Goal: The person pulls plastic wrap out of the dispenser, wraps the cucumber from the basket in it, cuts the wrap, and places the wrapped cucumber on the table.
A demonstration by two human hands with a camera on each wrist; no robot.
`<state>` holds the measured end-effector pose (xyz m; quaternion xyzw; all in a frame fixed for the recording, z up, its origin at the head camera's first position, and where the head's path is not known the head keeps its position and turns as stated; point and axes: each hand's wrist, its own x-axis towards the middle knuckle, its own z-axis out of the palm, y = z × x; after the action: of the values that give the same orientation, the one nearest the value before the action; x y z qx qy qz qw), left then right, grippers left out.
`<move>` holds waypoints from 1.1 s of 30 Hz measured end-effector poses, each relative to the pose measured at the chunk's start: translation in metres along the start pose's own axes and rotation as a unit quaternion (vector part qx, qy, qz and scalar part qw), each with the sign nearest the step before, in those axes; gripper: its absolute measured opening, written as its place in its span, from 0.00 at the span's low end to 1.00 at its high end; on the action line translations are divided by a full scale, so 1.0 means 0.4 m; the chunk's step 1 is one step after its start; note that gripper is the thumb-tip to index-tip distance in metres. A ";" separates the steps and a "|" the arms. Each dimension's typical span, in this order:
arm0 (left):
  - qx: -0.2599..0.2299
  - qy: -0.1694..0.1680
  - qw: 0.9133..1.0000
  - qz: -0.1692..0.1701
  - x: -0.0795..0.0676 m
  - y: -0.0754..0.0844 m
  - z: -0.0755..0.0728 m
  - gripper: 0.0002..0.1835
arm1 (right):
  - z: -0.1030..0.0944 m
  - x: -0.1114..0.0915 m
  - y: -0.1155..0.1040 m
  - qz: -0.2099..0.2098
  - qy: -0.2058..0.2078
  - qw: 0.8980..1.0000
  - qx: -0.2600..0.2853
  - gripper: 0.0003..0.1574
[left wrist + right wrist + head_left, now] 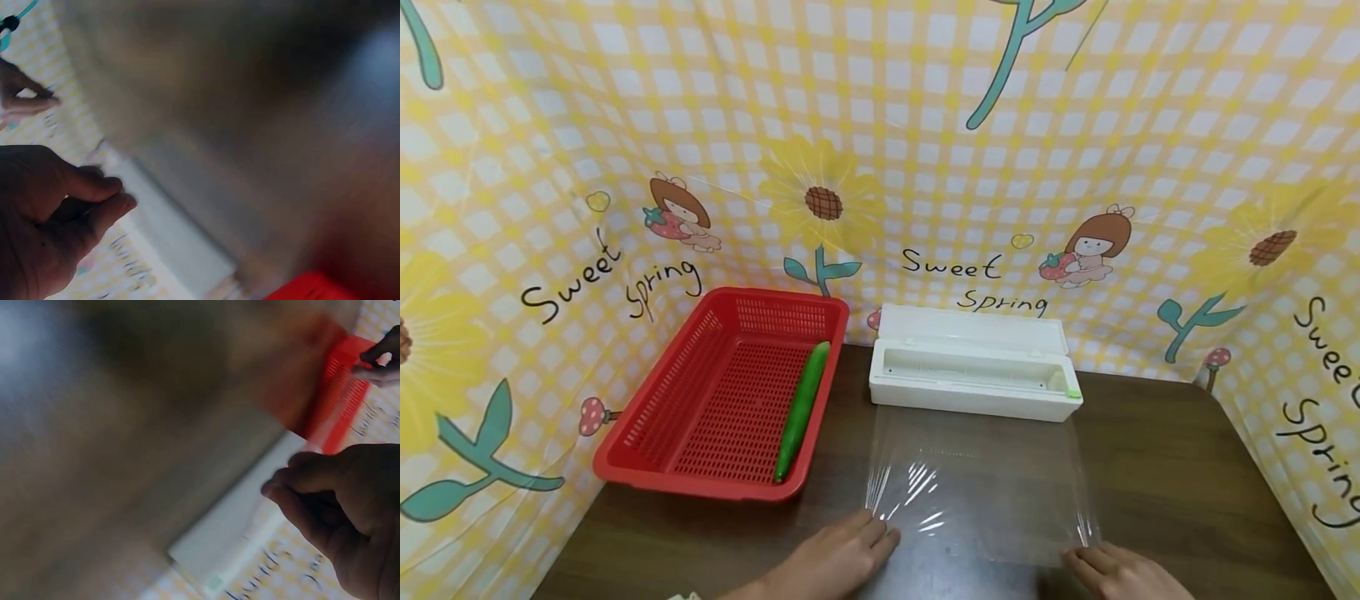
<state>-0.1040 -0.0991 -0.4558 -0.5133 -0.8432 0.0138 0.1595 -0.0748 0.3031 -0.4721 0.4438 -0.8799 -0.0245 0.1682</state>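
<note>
A sheet of clear plastic wrap (977,475) stretches from a white wrap dispenser box (970,398) toward the near side of the table. My left hand (842,550) pinches the sheet's near left corner between thumb and fingers. At the near right corner, my right hand (1123,573) pinches it the same way. Bright creases run through the film near both hands. The dispenser's lid (973,327) stands raised at the back. In the wrist views, thumb and fingertips meet on the left hand (56,212) and on the right hand (350,512); the film itself barely shows there.
Left of the dispenser stands a red plastic basket (715,485) with slotted walls. One green cucumber (802,412) lies along its right inner side. A patterned yellow checked cloth (925,192) closes off the back and sides of the dark wooden table (1195,483).
</note>
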 end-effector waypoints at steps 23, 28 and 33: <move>0.026 -0.004 1.000 -0.006 -0.035 0.020 0.167 0.19 | 0.170 -0.027 -0.038 0.005 0.023 0.999 -0.035 0.40; 0.033 0.023 0.999 -0.001 -0.046 0.019 0.177 0.16 | 0.170 -0.034 -0.047 0.032 -0.031 0.999 -0.012 0.38; 0.067 0.073 0.995 0.003 -0.056 0.022 0.192 0.09 | 0.186 -0.037 -0.051 0.025 0.001 0.999 -0.029 0.38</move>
<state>-0.1088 -0.1037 -0.5360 -0.5038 -0.8247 0.0332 0.2548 -0.0744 0.2946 -0.5501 0.4164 -0.8896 -0.0453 0.1824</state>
